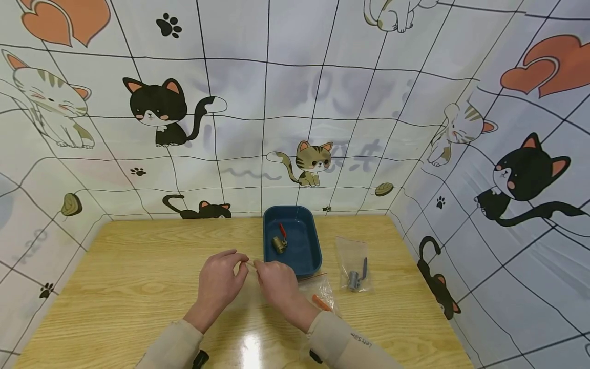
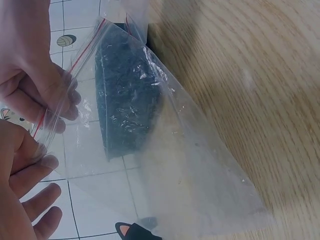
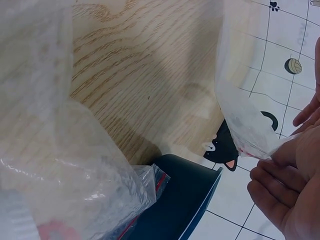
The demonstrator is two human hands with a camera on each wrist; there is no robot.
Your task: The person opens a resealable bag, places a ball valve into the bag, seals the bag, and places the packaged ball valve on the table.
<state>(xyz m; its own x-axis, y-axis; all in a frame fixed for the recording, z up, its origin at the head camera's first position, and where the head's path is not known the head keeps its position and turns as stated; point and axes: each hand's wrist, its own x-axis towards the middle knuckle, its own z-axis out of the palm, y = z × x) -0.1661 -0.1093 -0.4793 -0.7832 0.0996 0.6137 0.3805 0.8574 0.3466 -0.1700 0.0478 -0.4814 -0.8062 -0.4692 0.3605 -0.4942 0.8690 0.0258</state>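
Note:
Both hands pinch the zip edge of a clear plastic zip bag (image 2: 175, 150) with a red line along its seal. The left hand (image 1: 216, 279) grips one end of that edge and the right hand (image 1: 278, 284) the other, fingertips close together in the head view. Nothing shows inside the bag, which hangs down below the fingers in the left wrist view. Just beyond the right hand stands a dark blue tray (image 1: 315, 246). Inside it lies a brass ball valve (image 1: 278, 245) with a red lever handle (image 1: 282, 230).
Right of the tray lies a clear bag (image 1: 348, 251) containing a grey valve (image 1: 354, 280) with a dark handle. Another clear bag (image 1: 325, 287) with an orange piece (image 1: 321, 302) is partly behind the right forearm. Printed cat sheets (image 1: 239, 128) wall the wooden table (image 1: 152, 266).

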